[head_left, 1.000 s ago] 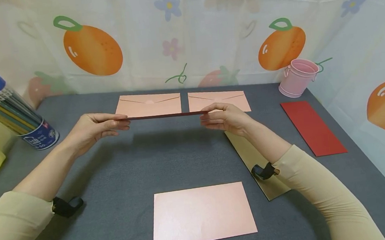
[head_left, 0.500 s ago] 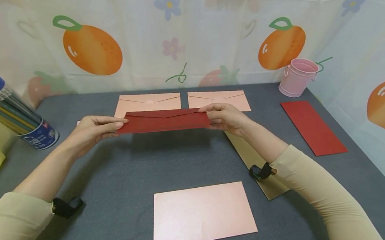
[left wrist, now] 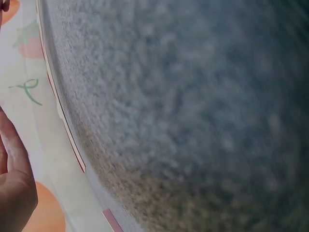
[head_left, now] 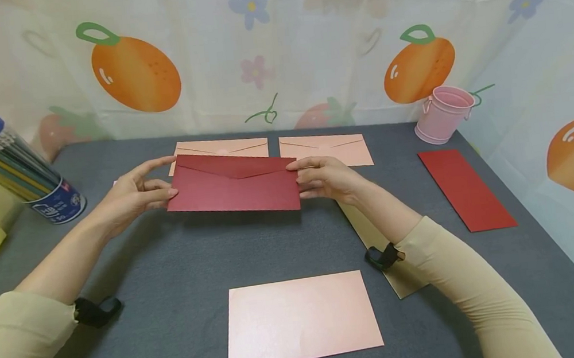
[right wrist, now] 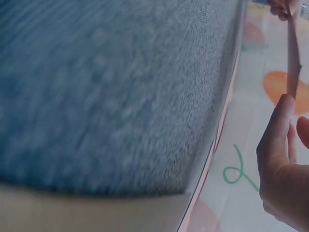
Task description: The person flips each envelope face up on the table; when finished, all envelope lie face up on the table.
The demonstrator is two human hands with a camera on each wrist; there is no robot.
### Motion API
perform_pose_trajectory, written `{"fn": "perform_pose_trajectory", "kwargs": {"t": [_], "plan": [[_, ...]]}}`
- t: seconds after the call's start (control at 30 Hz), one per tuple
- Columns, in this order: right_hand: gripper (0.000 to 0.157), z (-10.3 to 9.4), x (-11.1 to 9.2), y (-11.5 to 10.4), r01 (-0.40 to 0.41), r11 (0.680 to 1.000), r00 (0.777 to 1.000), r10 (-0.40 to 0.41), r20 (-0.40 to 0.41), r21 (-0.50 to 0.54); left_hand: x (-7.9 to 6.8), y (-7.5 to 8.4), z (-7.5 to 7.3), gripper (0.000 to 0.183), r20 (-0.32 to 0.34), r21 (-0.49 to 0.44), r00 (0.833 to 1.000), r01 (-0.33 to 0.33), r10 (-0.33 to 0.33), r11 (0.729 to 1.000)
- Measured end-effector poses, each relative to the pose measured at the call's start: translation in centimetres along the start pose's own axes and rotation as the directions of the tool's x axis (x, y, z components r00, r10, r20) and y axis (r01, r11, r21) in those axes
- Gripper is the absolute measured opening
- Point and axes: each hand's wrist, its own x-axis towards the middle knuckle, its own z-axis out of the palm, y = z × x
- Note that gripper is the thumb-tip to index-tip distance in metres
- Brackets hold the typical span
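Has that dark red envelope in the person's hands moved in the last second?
Yes. The dark red envelope has tipped from edge-on to face the camera, now overlapping the left pink envelope behind it.

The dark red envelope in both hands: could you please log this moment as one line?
left hand: holds left end | right hand: holds right end | dark red envelope: above grey table, flap side facing camera, flap closed

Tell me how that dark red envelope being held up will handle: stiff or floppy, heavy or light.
The dark red envelope probably stays fairly stiff: it spans flat between the left hand and right hand without sagging. It seems light, since fingertips at its short ends carry it. Its smooth paper may slip if held loosely.
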Motion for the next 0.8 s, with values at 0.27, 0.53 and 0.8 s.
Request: {"fn": "perform_pose_trajectory", "kwargs": {"t": [0.27,0.53,0.8], "plan": [[0.046,0.8,0.8,0.3,-0.008,0.999,1.000,0.008,-0.006,-0.036,-0.1,-0.6,-0.9,0.080,0.078,0.079,0.997,0.013,-0.019,0.997],[0.054,2.1,1.5,0.2,0.003,0.997,1.000,-0.003,0.004,-0.074,0.0,-1.3,-2.3,0.092,0.169,0.154,0.981,0.070,-0.096,0.986],[0.062,3.1,2.6,0.1,-0.035,0.997,0.998,0.032,-0.048,-0.062,0.0,-2.0,-2.9,0.093,0.147,0.230,0.975,0.129,-0.165,0.965]]}}
